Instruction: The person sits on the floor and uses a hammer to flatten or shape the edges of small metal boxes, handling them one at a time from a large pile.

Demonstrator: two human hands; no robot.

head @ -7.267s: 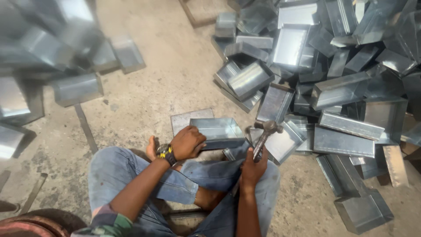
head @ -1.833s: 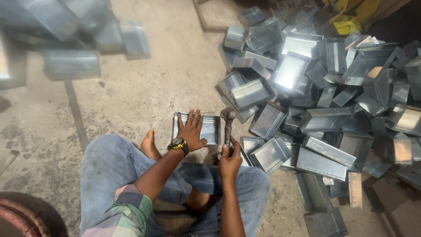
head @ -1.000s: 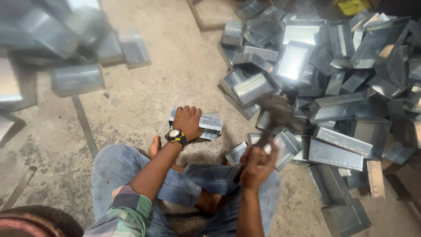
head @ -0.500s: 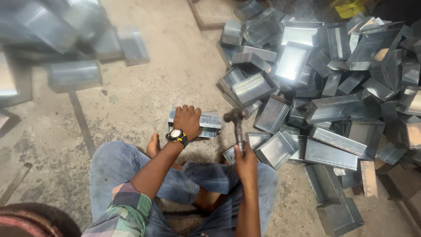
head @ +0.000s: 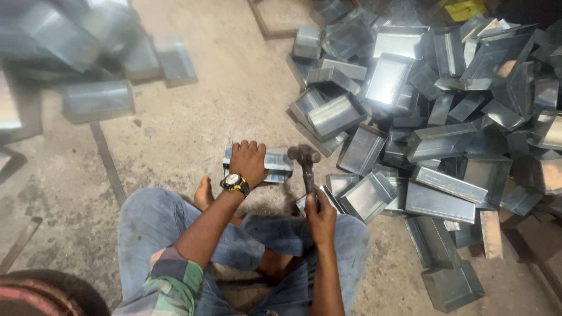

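Observation:
I sit on the concrete floor in blue jeans. My left hand (head: 248,162), with a black and yellow wristwatch, presses flat on a folded sheet-metal box piece (head: 275,165) lying in front of my knees. My right hand (head: 320,215) is shut around the handle of a hammer (head: 304,157). The hammer's head is at the right end of that piece, touching it or just above it. My bare foot (head: 203,193) shows to the left of the piece.
A big heap of shiny sheet-metal boxes (head: 433,117) fills the right side, reaching down to my right knee. More metal boxes (head: 93,64) lie blurred at the upper left. A thin metal strip (head: 105,158) lies on the bare concrete floor (head: 234,88).
Over the last second the hammer was raised to the right, then swung down onto the right end of the piece. My left hand stayed pressed on the piece.

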